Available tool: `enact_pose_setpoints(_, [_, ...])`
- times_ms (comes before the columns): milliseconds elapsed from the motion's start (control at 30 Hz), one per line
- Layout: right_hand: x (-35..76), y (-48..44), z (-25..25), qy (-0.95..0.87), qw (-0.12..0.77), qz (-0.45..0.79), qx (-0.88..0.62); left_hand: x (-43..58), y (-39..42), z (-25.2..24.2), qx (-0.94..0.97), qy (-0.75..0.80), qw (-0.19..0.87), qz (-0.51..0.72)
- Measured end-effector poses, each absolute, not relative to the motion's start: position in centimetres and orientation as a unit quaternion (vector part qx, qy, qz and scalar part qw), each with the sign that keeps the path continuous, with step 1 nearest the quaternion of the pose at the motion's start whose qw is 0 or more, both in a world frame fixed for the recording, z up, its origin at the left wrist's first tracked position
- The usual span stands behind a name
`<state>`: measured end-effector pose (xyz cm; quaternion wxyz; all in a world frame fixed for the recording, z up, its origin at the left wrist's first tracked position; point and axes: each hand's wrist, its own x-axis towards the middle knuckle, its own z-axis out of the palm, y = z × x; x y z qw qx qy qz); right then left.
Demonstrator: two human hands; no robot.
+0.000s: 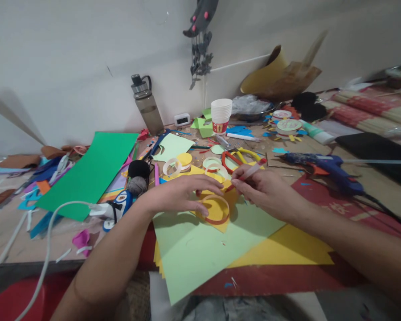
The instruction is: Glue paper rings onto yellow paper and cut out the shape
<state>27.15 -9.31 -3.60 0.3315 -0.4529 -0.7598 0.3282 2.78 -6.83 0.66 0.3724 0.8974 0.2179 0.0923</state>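
My right hand (262, 189) is closed on a red marker pen (253, 170), its tip pointing down near a pale ring (227, 209). The ring stands on a piece of yellow paper (222, 225), and its lower edge looks reddish. My left hand (183, 194) reaches over from the left, thumb against the ring's left rim and the other fingers curved above it; the far fingertips are partly hidden. Under the yellow piece lies a pale green sheet (200, 254), on top of larger yellow sheets (284, 247).
Behind my hands are red-handled scissors (230, 161), white rings (172, 166) and stacked paper cups (221, 117). A blue glue gun (334, 171) lies at right. At left are a green sheet (96, 167) and a white cable (50, 240). A water bottle (147, 107) stands by the wall.
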Motion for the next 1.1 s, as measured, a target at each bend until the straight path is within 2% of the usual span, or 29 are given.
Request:
enact_pose_setpoints(100, [27.2,-9.4,-3.4,-0.762,0.329,0.32,-0.457,2.5,-6.8,1.0,0.901,0.223,0.353,0.119])
enact_pose_setpoints(333, [27.1,-9.4,-3.3,-0.754,0.326,0.333,-0.463,3.0,-7.2,0.4,0.897,0.245,0.363,0.059])
enact_pose_setpoints(567, [27.2,-9.2,-3.5,-0.76,0.327,0.331,-0.454,3.2,-7.2,0.4,0.899,0.27,0.34,0.054])
enact_pose_setpoints(1100, [27.2,-9.6,-3.4,-0.774,0.336,0.317,-0.433,3.1,-7.1,-0.1,0.906,0.238,0.342,0.073])
